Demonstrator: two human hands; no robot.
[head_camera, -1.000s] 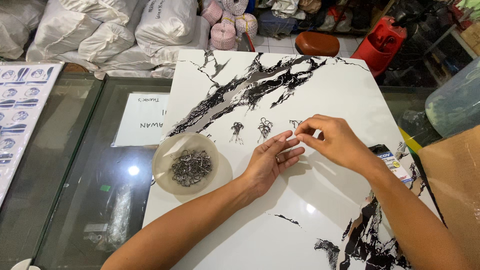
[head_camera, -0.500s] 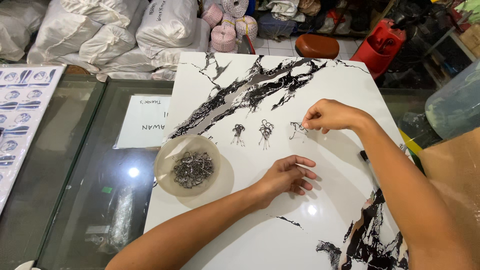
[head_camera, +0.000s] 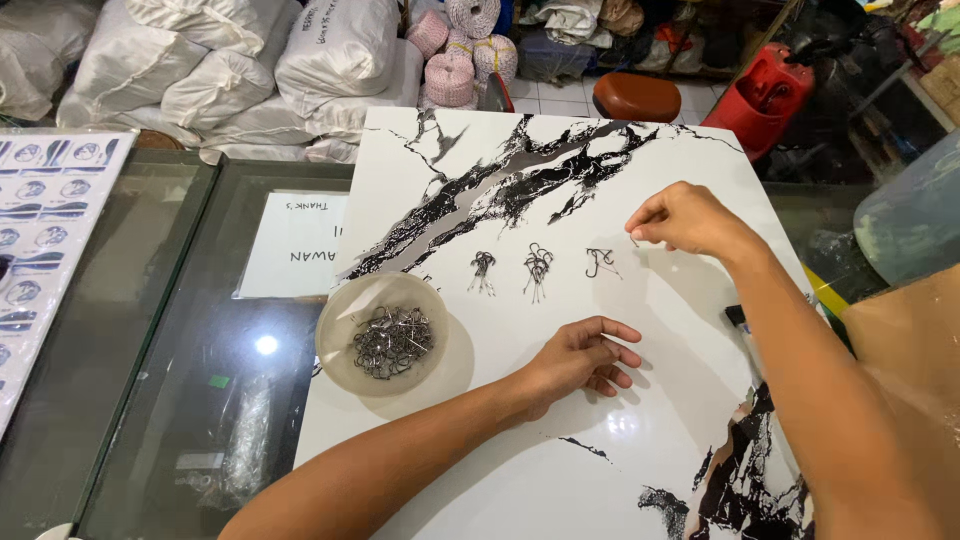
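We see a glass table (head_camera: 150, 330) filling the left and middle of the frame, and on it a white board with black marbled streaks (head_camera: 560, 430) that takes up the centre and right. White sacks (head_camera: 250, 70) are stacked at the upper left. Left of centre on the board stands a round translucent bowl (head_camera: 383, 335) holding a tangle of small metal hooks (head_camera: 392, 343). Our left hand (head_camera: 580, 358) rests on the board just right of the bowl, fingers loosely curled and holding nothing we can make out. Our right hand (head_camera: 685, 218), in the upper right, has thumb and forefinger pressed together on a single small hook (head_camera: 634, 240). Three little hook clusters (head_camera: 538, 268) lie in a row between the bowl and that hand.
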